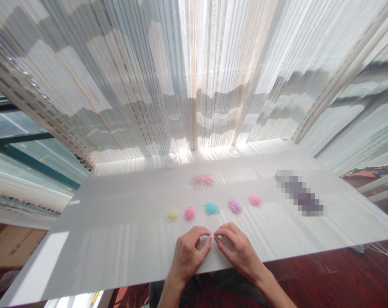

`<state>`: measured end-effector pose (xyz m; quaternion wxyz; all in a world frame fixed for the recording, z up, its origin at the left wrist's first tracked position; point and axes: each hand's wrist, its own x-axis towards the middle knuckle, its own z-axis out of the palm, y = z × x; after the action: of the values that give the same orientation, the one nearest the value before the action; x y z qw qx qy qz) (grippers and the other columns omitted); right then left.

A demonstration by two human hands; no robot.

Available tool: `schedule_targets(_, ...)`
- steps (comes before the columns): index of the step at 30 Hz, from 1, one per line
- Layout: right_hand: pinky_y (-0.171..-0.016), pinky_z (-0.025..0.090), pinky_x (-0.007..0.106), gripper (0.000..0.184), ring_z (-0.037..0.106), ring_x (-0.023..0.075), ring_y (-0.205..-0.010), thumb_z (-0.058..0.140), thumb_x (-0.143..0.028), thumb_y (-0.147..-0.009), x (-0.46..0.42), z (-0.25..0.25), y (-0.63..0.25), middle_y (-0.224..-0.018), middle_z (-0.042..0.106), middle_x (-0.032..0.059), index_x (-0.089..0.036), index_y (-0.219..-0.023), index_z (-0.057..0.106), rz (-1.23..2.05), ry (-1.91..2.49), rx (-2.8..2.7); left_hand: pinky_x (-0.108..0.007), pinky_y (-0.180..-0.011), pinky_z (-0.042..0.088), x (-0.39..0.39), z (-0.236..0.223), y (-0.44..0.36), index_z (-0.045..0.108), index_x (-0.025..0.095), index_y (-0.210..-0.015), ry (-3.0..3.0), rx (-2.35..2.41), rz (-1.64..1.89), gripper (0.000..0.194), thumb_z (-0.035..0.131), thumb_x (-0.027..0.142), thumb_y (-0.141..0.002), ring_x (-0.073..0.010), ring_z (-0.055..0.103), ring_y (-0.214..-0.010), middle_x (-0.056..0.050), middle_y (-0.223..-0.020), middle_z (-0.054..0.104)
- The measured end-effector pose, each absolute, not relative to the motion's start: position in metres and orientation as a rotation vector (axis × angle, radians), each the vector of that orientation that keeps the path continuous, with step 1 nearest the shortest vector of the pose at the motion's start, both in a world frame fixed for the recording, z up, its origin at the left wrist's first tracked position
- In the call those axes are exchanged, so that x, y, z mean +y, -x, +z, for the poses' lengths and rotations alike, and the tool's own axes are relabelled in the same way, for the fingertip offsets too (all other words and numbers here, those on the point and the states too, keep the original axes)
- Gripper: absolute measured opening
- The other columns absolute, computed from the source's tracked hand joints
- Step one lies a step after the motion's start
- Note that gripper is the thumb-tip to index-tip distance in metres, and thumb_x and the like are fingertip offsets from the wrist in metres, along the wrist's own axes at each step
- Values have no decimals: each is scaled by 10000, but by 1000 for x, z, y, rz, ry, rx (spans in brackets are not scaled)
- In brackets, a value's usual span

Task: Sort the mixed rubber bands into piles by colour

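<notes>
My left hand and my right hand rest side by side on the near edge of the white table, fingertips pinched and almost touching each other. What they pinch is too small to make out. Just beyond them lies a row of small sorted piles: yellow, pink, teal, purple and another pink. Farther back sits a mixed pile of pink and pastel pieces.
Two small clear round dishes stand at the table's far edge by the sheer white curtains. A blurred dark object lies at the right. Dark red floor shows beneath the table's near edge.
</notes>
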<state>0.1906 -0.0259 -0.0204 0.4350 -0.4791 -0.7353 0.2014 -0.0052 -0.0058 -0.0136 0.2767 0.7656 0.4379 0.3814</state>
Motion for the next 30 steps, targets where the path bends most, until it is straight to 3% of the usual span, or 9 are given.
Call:
schedule_targets(14,-770,562,266,88,683,171,-851,615,-195,-995,-26,-16,-192,-935,664,20,-260,-1014,672,623,1215,-1811,-179,-561,477,-6,-16,4,702,244,-943,-2005,1213,994,143,605,144,-908,-88,536,-546,29,-856,743)
schedule_targets(25,-760,546,260,90,677,165,-830,626,-184,-978,-25,-22,-194,-921,675,14,-257,-986,679,644,1227,-1837,-171,-564,488,-6,-17,5,692,231,-937,-2015,1160,1025,105,612,163,-930,-87,538,-556,10,-869,739)
schedule_targets(30,-745,533,267,70,668,167,-807,629,-232,-991,-23,-14,-193,-887,680,14,-247,-950,683,710,1257,-1826,-176,-541,456,-7,-21,3,686,229,-917,-2035,1228,1033,124,592,149,-905,-84,526,-515,32,-742,684)
